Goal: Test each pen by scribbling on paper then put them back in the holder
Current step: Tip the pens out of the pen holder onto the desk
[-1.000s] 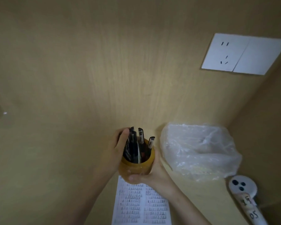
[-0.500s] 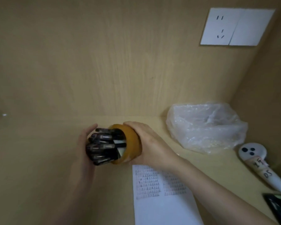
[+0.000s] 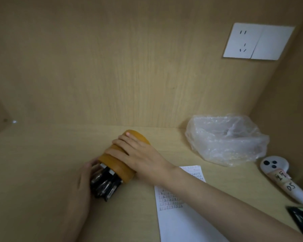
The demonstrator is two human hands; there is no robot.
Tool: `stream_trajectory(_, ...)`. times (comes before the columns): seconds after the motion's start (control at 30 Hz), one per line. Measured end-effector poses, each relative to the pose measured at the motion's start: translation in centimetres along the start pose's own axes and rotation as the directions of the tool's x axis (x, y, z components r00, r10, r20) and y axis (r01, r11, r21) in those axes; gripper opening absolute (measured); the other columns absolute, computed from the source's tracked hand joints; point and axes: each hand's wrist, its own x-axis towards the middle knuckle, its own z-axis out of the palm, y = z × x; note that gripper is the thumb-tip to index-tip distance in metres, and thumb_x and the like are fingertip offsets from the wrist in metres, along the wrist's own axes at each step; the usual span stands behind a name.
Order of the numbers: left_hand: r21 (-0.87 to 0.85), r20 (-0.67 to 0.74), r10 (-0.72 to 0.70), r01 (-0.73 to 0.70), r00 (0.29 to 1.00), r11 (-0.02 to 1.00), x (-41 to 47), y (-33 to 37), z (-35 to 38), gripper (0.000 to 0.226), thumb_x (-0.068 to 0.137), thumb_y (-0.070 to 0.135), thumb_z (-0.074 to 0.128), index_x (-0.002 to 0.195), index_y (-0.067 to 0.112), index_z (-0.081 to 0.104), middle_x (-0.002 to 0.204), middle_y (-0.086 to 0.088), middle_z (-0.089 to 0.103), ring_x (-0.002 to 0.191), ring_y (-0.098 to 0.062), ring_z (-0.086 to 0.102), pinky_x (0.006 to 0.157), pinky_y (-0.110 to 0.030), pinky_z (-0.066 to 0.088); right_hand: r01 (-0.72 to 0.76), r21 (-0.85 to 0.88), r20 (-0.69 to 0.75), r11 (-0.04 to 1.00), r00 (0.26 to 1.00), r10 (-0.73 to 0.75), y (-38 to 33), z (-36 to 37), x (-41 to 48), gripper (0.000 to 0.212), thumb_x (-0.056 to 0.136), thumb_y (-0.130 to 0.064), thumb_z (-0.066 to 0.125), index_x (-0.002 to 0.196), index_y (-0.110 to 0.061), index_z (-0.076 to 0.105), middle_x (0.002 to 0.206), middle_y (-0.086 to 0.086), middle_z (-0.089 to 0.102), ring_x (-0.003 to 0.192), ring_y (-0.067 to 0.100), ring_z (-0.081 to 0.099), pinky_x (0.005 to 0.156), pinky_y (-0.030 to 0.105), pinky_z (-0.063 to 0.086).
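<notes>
Fingers [image 3: 120, 142] of the right hand [image 3: 138, 154] are curling over the tipped holder [image 3: 122, 165]; the left hand [image 3: 84, 186], fingers straight, is cupping the sliding pens [image 3: 104, 185], which may scatter past it.

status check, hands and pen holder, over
Right hand grips holder, tipped on its side on desk. Left hand cups pens sliding out. Paper beside, partly under right forearm. Nothing blocking.

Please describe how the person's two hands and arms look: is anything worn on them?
Both arms are bare as far as the frame shows: no sleeves, gloves, watch or bracelets. The right hand has short nails and no visible rings. The left hand also looks unadorned, though it is slightly blurred.
</notes>
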Motion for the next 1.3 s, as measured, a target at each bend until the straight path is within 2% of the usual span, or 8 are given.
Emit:
stream_trajectory(0.13,0.182,-0.009,0.300,-0.293,0.954,0.939,-1.1,1.3,0.1,0.047,0.091,0.042,0.032,0.124,0.017,0.055,0.122,0.004,0.057,0.109,0.003,0.047,0.090,0.001,0.028,0.097,-0.218,-0.010,0.971,0.995,-0.101,0.3,-0.3,0.4,0.051,0.092,-0.001,0.043,0.140,-0.016,0.041,0.139,0.015,0.046,0.134,0.032,0.037,0.119,0.039,0.010)
stream_trajectory(0.23,0.320,-0.034,0.409,-0.378,0.912,0.869,-1.8,2.2,0.1,0.040,0.098,0.037,0.035,0.122,0.014,0.057,0.116,0.007,0.056,0.101,0.013,0.042,0.084,0.010,0.021,0.171,-0.386,0.012,0.906,0.983,-0.181,0.8,-0.6,0.7,0.049,0.096,-0.004,0.035,0.143,-0.019,0.036,0.144,0.013,0.043,0.137,0.031,0.034,0.119,0.039,0.008)
stream_trajectory(0.3,0.321,-0.062,0.381,-0.343,0.923,0.883,-1.9,2.1,-0.1,0.035,0.099,0.032,0.035,0.121,0.018,0.057,0.112,0.007,0.058,0.099,0.009,0.045,0.083,0.007,0.025,0.184,-0.409,-0.016,0.894,0.978,-0.209,1.2,-0.8,1.0,0.048,0.097,-0.004,0.032,0.142,-0.019,0.038,0.145,0.013,0.044,0.137,0.031,0.035,0.119,0.039,0.010)
stream_trajectory(0.43,0.232,-0.074,0.223,-0.201,0.972,0.952,-1.6,1.1,-0.7,0.057,0.089,0.063,0.027,0.126,0.029,0.052,0.121,0.007,0.060,0.111,-0.007,0.053,0.090,-0.023,0.037,0.145,-0.395,-0.074,0.907,0.979,-0.189,1.9,-1.0,1.5,0.049,0.095,-0.001,0.035,0.140,-0.016,0.042,0.142,0.015,0.047,0.135,0.032,0.038,0.119,0.040,0.011)
stream_trajectory(0.63,0.453,0.006,0.169,-0.153,0.986,0.878,-1.7,0.3,-0.6,0.061,0.086,0.064,0.037,0.132,0.025,0.046,0.134,0.001,0.051,0.119,-0.015,0.047,0.097,-0.032,0.038,0.095,-0.459,-0.070,0.883,0.987,-0.143,2.8,-0.5,2.1,0.059,0.088,0.001,0.055,0.141,-0.016,0.038,0.143,0.016,0.045,0.137,0.032,0.037,0.119,0.040,0.012)
stream_trajectory(0.93,0.666,0.041,0.156,-0.144,0.987,0.732,-1.7,0.1,-0.7,0.056,0.084,0.053,0.049,0.131,0.022,0.049,0.130,0.000,0.055,0.118,-0.021,0.049,0.101,-0.035,0.038,0.043,-0.546,-0.076,0.837,0.992,-0.101,4.2,-0.3,2.8,0.064,0.083,0.003,0.060,0.141,-0.015,0.039,0.143,0.017,0.045,0.136,0.033,0.038,0.118,0.043,0.019)
stream_trajectory(1.1,0.717,0.059,0.201,-0.181,0.978,0.673,-2.0,0.5,-0.6,0.073,0.082,0.071,0.030,0.132,0.022,0.050,0.133,0.000,0.053,0.122,-0.019,0.046,0.107,-0.037,0.031,0.022,-0.571,-0.053,0.821,0.997,-0.063,5.1,-0.9,2.8,0.060,0.083,0.003,0.042,0.141,-0.014,0.039,0.142,0.018,0.046,0.136,0.034,0.038,0.117,0.043,0.013)
stream_trajectory(1.3,0.728,0.095,0.205,-0.209,0.974,0.653,-1.8,0.0,-0.5,0.083,0.075,0.071,0.014,0.136,0.023,0.045,0.139,0.000,0.047,0.128,-0.018,0.041,0.110,-0.035,0.024,-0.030,-0.510,-0.012,0.860,1.000,0.028,6.2,-0.7,2.2,0.082,0.069,0.004,0.071,0.141,-0.015,0.037,0.144,0.020,0.042,0.137,0.036,0.034,0.117,0.046,0.014)
